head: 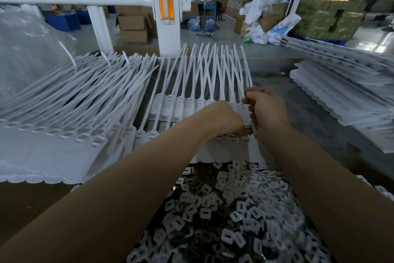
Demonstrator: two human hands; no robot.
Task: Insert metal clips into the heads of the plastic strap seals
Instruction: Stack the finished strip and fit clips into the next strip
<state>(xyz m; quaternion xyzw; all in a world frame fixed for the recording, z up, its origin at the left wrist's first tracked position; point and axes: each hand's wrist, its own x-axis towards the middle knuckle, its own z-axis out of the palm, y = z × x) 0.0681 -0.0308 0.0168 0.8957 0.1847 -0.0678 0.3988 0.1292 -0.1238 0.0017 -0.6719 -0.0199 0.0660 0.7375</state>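
Hundreds of small clips [230, 215], white and grey, too many to count, fill the dark tray [149, 233] nearest the camera. Just beyond it lies a row of white seals [191, 102], their heads side by side and their straps fanning away toward a white post [168, 11]; about a dozen heads show in this row, the rest hidden by the arms. A far larger pile of seals [70, 100] spreads to the left, and another stack [345, 92] sits well apart on the right; neither can be counted. Three open cardboard boxes [133, 26] stand on the floor behind the rail, their contents not visible.

The left hand [223, 117] is curled knuckles-up over the row, fingertips down at the heads near the right end; whether it pinches a clip cannot be told. The right hand [266, 111], just beside it, has its fingers bent and pinched around the strap of the rightmost seal, thumb side toward the left hand.
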